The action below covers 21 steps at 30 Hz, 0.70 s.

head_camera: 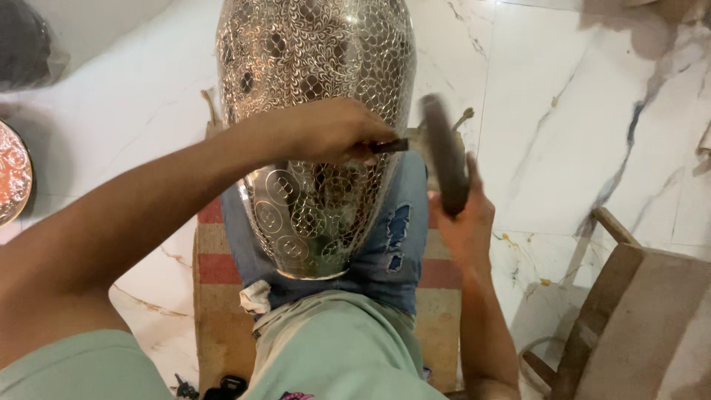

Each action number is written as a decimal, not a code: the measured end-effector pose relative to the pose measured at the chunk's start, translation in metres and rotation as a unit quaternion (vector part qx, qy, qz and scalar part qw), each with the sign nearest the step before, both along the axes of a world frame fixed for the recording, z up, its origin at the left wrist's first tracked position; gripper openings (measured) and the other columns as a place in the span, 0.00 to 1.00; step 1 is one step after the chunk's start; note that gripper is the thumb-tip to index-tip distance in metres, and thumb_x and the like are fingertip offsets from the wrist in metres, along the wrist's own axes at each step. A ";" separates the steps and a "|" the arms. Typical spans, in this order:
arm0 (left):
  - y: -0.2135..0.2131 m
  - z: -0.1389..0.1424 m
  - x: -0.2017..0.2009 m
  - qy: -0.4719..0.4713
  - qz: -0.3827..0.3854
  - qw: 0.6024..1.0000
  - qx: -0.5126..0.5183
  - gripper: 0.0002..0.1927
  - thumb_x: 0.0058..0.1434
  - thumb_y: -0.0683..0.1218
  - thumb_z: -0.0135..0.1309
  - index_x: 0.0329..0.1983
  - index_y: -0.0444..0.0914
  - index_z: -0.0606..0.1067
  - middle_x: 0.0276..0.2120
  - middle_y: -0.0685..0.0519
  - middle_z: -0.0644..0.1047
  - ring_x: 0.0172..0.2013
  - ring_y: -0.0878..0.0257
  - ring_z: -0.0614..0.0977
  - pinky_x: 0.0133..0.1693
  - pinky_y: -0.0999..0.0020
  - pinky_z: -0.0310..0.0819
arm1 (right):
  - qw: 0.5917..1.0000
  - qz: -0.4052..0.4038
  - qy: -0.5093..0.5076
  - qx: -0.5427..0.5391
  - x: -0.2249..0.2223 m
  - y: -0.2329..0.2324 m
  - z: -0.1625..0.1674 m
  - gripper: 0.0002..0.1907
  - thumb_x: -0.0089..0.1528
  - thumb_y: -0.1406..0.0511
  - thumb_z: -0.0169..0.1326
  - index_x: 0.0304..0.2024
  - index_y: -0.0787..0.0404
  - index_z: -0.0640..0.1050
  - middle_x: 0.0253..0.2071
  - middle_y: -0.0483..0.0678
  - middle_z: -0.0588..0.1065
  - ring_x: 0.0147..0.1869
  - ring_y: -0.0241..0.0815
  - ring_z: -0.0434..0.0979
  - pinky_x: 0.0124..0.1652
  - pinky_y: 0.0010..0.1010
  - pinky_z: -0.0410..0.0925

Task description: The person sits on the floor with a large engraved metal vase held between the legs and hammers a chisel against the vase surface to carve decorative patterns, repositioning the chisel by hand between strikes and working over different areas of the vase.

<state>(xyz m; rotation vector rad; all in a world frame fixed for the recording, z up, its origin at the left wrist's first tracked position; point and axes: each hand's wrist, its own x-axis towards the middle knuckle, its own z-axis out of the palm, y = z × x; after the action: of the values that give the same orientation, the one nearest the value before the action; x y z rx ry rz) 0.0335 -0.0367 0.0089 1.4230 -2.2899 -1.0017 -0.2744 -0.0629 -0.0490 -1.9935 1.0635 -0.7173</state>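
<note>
Left hand (333,133) closed around a short dark punch (389,146), fingers pinched tight on its shank, tip set against the engraved metal vase (318,111). The vase lies across my lap on the blue jeans (400,237), narrow end toward my belly, wide body pointing away from me.

Right hand (463,222), to the right of the vase, wrapped shut on the handle of a dark hammer (444,152); the head is blurred, level with the punch.

Risks, as I judge them:
- The vase is round and rests only on my thighs, so an off-centre blow could roll it and skid the punch across the finished pattern.
- My left fingers sit just beside the punch's struck end, and a glancing hammer would catch them.
- The wall looks thin and pierced, so too heavy a strike could dent it or tear a cut-out.

Surface and room: under the vase and my legs is a striped woven mat (215,259), red and tan. Around it, white marble floor (563,111) with grey veins. Right of the vase, a wooden stool or crate (637,318). Far left of it, the rim of another embossed metal plate (11,174). Small dark bits lie near the mat's edge, too small to identify.
</note>
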 end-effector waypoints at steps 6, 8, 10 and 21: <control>0.027 0.000 -0.001 0.023 0.152 0.985 -0.084 0.17 0.66 0.44 0.56 0.57 0.35 0.76 0.36 0.46 0.81 0.35 0.53 0.83 0.44 0.54 0.78 | 0.979 0.112 0.105 -0.137 0.012 -0.040 0.052 0.42 0.61 0.70 0.64 0.75 0.58 0.62 0.51 0.62 0.79 0.50 0.58 0.82 0.47 0.42 0.75; 0.036 0.002 -0.001 0.082 0.195 0.969 -0.126 0.19 0.67 0.45 0.57 0.59 0.34 0.74 0.42 0.44 0.80 0.38 0.52 0.84 0.42 0.56 0.79 | 0.989 0.120 -0.009 -0.086 0.022 -0.050 0.071 0.43 0.63 0.70 0.65 0.76 0.60 0.57 0.53 0.63 0.77 0.54 0.60 0.80 0.51 0.43 0.74; 0.049 0.003 -0.007 0.102 0.251 0.955 -0.123 0.18 0.68 0.44 0.56 0.60 0.34 0.73 0.43 0.44 0.79 0.37 0.52 0.84 0.40 0.57 0.80 | 0.961 0.176 0.134 -0.168 0.025 -0.061 0.095 0.44 0.61 0.68 0.67 0.75 0.53 0.60 0.48 0.59 0.78 0.47 0.59 0.82 0.47 0.44 0.75; 0.082 -0.004 -0.030 0.104 0.430 0.876 -0.190 0.13 0.68 0.41 0.59 0.54 0.36 0.72 0.41 0.45 0.78 0.38 0.52 0.83 0.39 0.58 0.78 | 0.862 0.251 0.324 -0.298 0.053 -0.059 0.169 0.45 0.60 0.66 0.63 0.76 0.38 0.60 0.37 0.50 0.76 0.32 0.56 0.79 0.30 0.46 0.71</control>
<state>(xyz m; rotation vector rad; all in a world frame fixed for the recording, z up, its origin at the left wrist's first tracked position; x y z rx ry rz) 0.0039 0.0453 0.0047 1.7597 -1.3230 -0.3631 -0.2218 -0.1218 0.1203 -3.0228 0.6205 -0.0562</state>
